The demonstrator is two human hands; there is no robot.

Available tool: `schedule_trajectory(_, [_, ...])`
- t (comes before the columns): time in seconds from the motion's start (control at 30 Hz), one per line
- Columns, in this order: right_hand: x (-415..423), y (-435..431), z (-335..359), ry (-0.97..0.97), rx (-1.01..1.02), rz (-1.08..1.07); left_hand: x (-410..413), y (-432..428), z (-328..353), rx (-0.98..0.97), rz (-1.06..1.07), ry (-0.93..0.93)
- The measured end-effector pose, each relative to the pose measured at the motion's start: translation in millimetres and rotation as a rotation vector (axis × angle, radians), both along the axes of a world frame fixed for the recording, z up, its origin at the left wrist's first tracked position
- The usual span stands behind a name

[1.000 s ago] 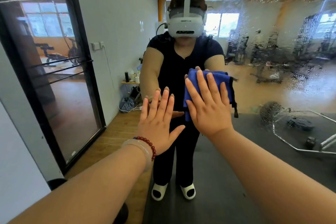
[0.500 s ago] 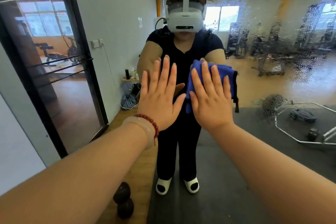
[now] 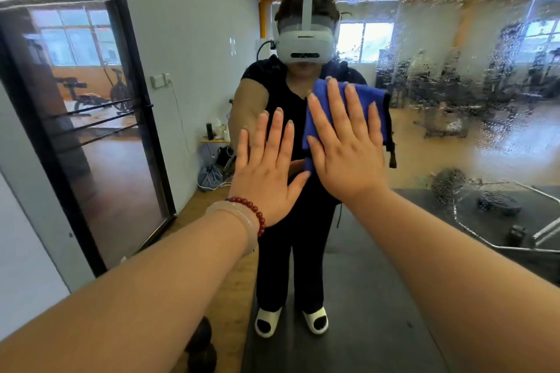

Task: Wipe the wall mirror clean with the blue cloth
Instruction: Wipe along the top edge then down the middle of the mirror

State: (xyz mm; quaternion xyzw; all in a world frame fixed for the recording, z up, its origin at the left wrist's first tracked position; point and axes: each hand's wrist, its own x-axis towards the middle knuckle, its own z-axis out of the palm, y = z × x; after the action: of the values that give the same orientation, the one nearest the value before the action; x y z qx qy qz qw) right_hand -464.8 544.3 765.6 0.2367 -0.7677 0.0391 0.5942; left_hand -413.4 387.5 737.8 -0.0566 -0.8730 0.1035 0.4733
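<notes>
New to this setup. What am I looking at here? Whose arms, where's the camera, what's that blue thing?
There is no robot. A person wears a camera on the head, so the single picture looks out along their own two arms. They stand facing a wall mirror, so the figure with the white headset is their own reflection.

The right hand lies flat, fingers spread, pressing a blue cloth against the glass. The left hand, with a red bead bracelet and a pale bangle at the wrist, is flat and open beside it and holds nothing.

The right and upper part of the mirror is covered in droplets; the part in front of the person looks clear. To the left is a black-framed glass door.
</notes>
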Motion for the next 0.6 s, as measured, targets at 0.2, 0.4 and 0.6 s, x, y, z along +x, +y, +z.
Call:
schedule_trajectory(0.2, [3.2, 18.3, -34.9, 0.029, 0.202, -0.025, 2.9, 0.4, 2.2, 0.004, 0.013, -0.034])
schedule_trajectory(0.4, [1.7, -0.2, 33.0, 0.014, 0.079, 0.003, 4.3, 0.2, 2.6, 0.011, 0.0, -0.05])
schedule_trajectory(0.6, [3.2, 10.7, -31.5, 0.024, 0.153, -0.02, 23.1, -14.0, 30.4, 0.064, -0.029, 0.008])
